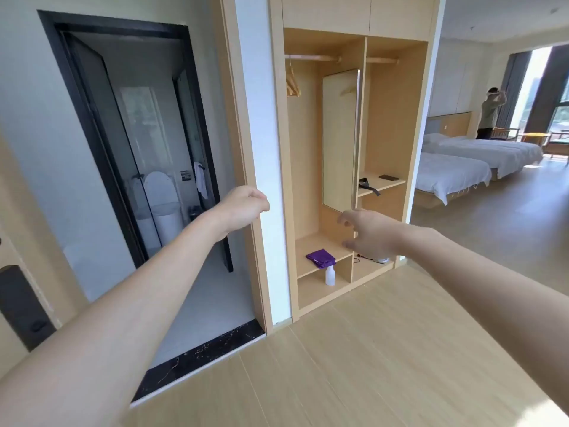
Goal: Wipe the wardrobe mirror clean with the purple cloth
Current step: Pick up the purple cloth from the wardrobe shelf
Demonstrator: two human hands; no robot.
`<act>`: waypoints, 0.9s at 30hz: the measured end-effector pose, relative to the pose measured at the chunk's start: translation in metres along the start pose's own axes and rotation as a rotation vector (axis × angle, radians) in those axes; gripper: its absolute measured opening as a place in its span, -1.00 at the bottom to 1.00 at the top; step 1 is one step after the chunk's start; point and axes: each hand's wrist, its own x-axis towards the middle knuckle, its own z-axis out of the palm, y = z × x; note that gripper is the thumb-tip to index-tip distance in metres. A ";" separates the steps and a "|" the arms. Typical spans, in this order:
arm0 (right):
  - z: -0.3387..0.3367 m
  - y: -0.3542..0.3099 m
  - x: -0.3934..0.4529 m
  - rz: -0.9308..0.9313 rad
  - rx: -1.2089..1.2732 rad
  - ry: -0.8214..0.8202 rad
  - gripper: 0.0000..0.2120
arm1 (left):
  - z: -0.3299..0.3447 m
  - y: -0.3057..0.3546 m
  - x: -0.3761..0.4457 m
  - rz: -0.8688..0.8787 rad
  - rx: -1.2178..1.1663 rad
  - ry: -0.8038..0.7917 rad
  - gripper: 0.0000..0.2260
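Below the right hand [369, 234], apart, lies the purple cloth [321, 258].

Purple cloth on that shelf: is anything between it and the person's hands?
Nothing visible. The cloth lies uncovered on the open shelf, with both the right hand and left hand empty.
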 end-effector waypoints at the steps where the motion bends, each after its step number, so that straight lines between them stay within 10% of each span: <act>1: 0.000 0.010 0.004 0.007 0.013 0.003 -0.51 | 0.010 0.000 0.011 -0.011 -0.007 -0.003 -0.72; 27: 0.077 0.253 0.259 0.229 0.452 -0.052 -0.57 | 0.174 -0.073 0.304 -0.229 -0.080 -0.067 -0.73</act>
